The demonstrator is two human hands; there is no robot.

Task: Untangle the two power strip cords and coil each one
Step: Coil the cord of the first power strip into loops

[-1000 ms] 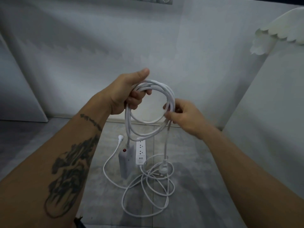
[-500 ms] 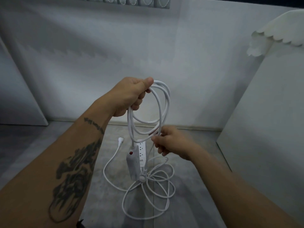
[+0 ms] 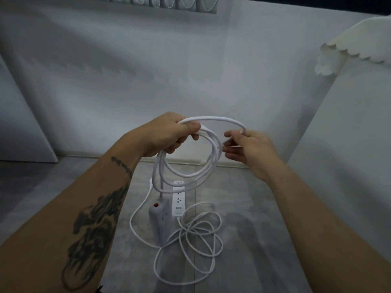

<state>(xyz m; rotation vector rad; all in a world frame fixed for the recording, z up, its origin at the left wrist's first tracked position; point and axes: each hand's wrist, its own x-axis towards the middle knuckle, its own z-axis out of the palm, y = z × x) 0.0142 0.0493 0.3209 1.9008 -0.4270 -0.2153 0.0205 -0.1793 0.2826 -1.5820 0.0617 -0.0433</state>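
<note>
Meanwhile, the left hand (image 3: pixel 169 134) was closed around the top of a hanging coil of white cord (image 3: pixel 188 163), thumb pressed over the gathered loops, with a tattooed forearm (image 3: pixel 93 225) reaching in from the lower left. The right hand (image 3: pixel 247 149) had risen from below the coil, where it was half a second before, to the coil's height, and pinched a fresh arc of cord (image 3: pixel 213 119) between thumb and forefinger, the other fingers loosely spread. That arc ran from the left hand's grip across to the right fingertips, bridging the two hands above the older loops, which had been drawn out longer a moment earlier and now hung rounder.

Below the coil, a white power strip with a red switch (image 3: pixel 159 218) dangled on the coiled cord, partly covering a second power strip (image 3: pixel 178 199) that lay flat on the grey floor (image 3: pixel 264 240). The second strip's loose cord (image 3: pixel 194 246) sprawled in overlapping rings on the floor to the right of both strips, much as before, while one strand curved out to the left. Whether the hanging strip's lower end touched the floor could not be told. A pale wall (image 3: pixel 148 70) closed the background, and a scalloped white paper shape (image 3: pixel 355 45) jutted in at the upper right.
</note>
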